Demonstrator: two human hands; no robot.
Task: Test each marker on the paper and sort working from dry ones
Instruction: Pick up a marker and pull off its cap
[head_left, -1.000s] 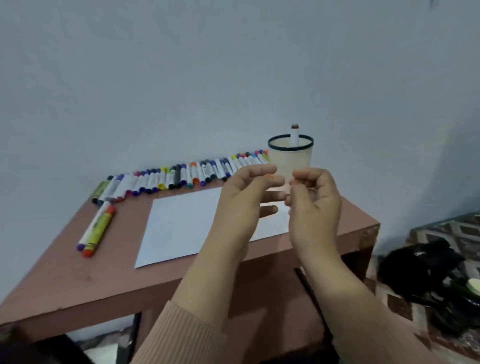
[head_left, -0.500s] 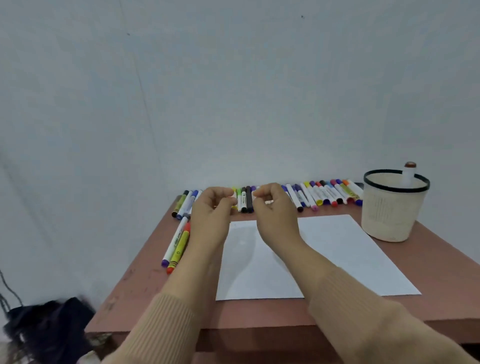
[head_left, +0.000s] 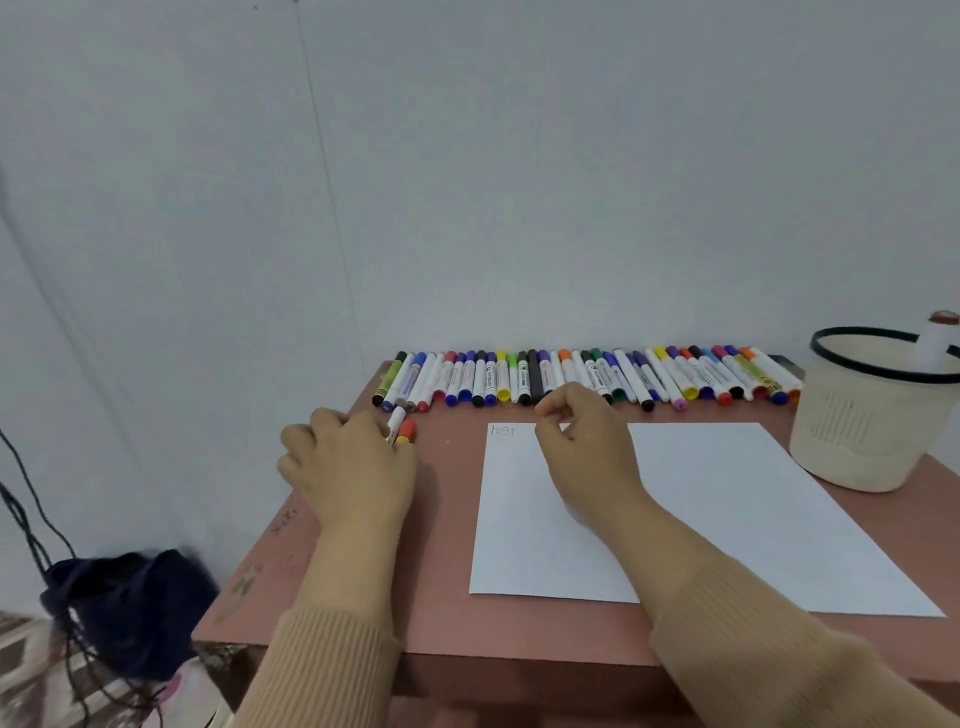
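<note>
Left hand (head_left: 353, 467) curled over orange-capped marker (head_left: 408, 431), 9 o'clock of paper (head_left: 727, 499); grip unclear. Right hand (head_left: 584, 449) curled above paper, contents unclear. Marker row (head_left: 675, 376) 12 o'clock.

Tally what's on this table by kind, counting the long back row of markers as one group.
Row of markers: 1
Loose markers showing at the left hand: 2, and the hand may hide more
Basket: 1
Standing marker inside it: 1
Sheet of paper: 1
Total: 6
</note>
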